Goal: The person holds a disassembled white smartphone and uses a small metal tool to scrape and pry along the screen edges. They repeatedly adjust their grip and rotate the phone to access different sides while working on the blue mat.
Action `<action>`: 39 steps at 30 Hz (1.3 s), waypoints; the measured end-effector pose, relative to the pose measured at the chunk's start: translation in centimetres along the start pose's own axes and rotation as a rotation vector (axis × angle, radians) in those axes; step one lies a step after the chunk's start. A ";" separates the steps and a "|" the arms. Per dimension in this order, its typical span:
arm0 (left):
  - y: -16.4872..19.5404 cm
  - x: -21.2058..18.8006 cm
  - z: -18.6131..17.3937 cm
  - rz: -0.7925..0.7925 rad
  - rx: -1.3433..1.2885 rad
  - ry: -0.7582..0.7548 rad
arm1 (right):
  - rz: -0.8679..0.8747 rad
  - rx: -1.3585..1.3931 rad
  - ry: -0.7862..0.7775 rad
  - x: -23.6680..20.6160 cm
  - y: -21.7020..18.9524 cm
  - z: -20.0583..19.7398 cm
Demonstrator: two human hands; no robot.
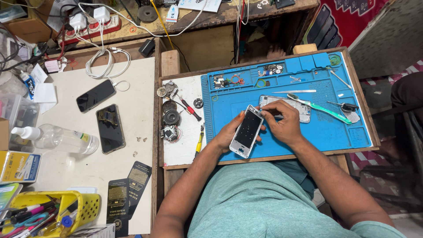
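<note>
Your left hand (227, 132) cradles the white phone frame (247, 131), long axis tilted up-right; your right hand (282, 123), nearer, pinches its top corner.

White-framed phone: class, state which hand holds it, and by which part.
The left hand grips the white-framed phone along its left edge; the right hand touches its top corner.
</note>
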State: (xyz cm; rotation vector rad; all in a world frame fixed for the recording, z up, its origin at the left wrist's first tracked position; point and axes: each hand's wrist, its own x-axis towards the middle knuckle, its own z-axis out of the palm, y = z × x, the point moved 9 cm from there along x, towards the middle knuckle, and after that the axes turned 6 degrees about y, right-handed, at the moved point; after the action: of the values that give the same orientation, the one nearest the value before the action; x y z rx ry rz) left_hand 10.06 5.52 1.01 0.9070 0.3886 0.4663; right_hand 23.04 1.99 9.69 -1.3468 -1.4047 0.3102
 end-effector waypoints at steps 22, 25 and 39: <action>0.1 -0.3 0.2 -0.039 -0.100 -0.035 | -0.009 0.034 0.109 -0.3 0.0 -0.6; 0.0 -0.5 0.2 -0.042 -0.144 -0.051 | 0.012 0.055 0.120 -0.5 0.3 -0.8; -0.1 -1.3 0.0 -0.099 -0.385 -0.054 | 0.352 0.544 0.245 -1.0 4.4 0.0</action>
State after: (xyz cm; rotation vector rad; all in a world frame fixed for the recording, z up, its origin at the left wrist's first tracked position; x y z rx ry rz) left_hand 9.03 4.74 1.05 0.5238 0.2803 0.4073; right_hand 25.11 2.53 5.76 -1.1195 -0.7939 0.6819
